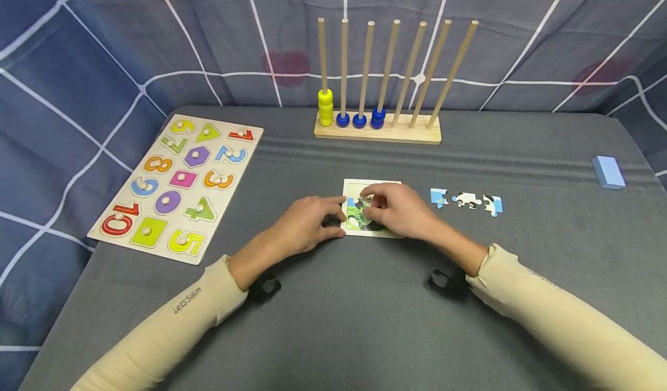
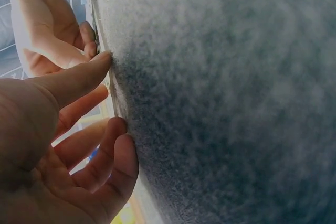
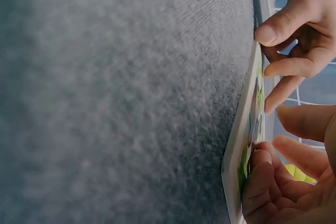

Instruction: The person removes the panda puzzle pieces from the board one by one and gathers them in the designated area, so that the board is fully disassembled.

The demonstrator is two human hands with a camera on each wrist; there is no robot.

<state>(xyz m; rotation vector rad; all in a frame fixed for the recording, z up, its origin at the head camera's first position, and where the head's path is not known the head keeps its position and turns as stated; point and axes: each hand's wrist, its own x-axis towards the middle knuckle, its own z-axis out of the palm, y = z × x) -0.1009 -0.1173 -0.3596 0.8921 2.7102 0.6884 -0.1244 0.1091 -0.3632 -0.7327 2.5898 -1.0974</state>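
A small square jigsaw puzzle (image 1: 372, 233) with a pale frame and a green and blue picture lies on the table in the head view. My left hand (image 1: 311, 223) braces its left edge, thumb near the lower corner and index finger higher up. In the left wrist view the other left fingers bend loosely beside the frame. Over the picture, my right hand (image 1: 400, 208) has thumb and fingers bent, pinching a puzzle piece (image 1: 361, 203) low against the board; the fingers partly cover it. The right wrist view shows right fingertips (image 3: 261, 157) right at the picture surface.
Three loose puzzle pieces (image 1: 467, 200) lie in a row right of the puzzle. A wooden number and shape board (image 1: 174, 189) lies at left. Behind stands a peg rack (image 1: 377, 131) with yellow and blue beads. A light blue block (image 1: 608, 172) sits at far right.
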